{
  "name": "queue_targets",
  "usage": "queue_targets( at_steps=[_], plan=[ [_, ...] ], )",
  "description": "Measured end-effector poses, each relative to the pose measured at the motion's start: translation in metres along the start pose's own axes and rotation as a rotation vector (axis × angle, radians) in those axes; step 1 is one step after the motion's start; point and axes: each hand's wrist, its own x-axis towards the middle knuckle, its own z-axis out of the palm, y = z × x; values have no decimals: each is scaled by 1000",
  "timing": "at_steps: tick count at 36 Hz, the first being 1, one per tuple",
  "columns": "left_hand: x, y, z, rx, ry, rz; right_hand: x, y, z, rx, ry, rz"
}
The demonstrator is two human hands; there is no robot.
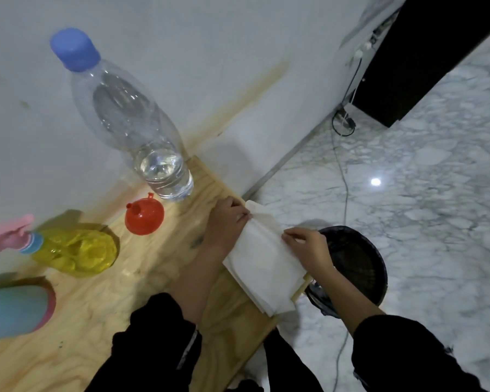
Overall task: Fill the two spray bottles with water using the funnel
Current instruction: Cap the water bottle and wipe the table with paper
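**Both hands on a folded white cloth at the tabletop's edge**

The person's left hand [227, 222] pinches the far end of a folded white cloth [262, 258], fingers closed on its gathered corner. The right hand [309, 247] grips the cloth's right edge with thumb and fingers closed on it. The cloth lies across the right edge of the wooden tabletop [119, 301], partly overhanging it. Both forearms wear black sleeves [153, 335].

The red funnel [144, 213] lies tipped on the tabletop, its spout pointing up and left, apart from the hands and just beside the base of the clear water bottle [130, 120]. That bottle stands upright with its blue cap [74, 49] on and only a little water in the bottom.

At the left, the yellow spray bottle [77, 251] stands on the tabletop with a pink trigger head [7, 233] fitted on it. The blue spray bottle [14, 306] sits at the left edge of the view, cut off by the frame; whether its top is fitted cannot be told.

Below the tabletop's edge, on the marble floor [422, 193], stands a black mesh bin [354, 264], just under the right hand. A thin cable [344, 176] trails across the floor toward a black cabinet [425, 52].
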Motion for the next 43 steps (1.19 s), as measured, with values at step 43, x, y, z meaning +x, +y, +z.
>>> queue_targets(
  at_steps=[43],
  plan=[
    [-241,2,-272,-41,646,-83,-138,-251,43,31,-370,-898]
  ],
)
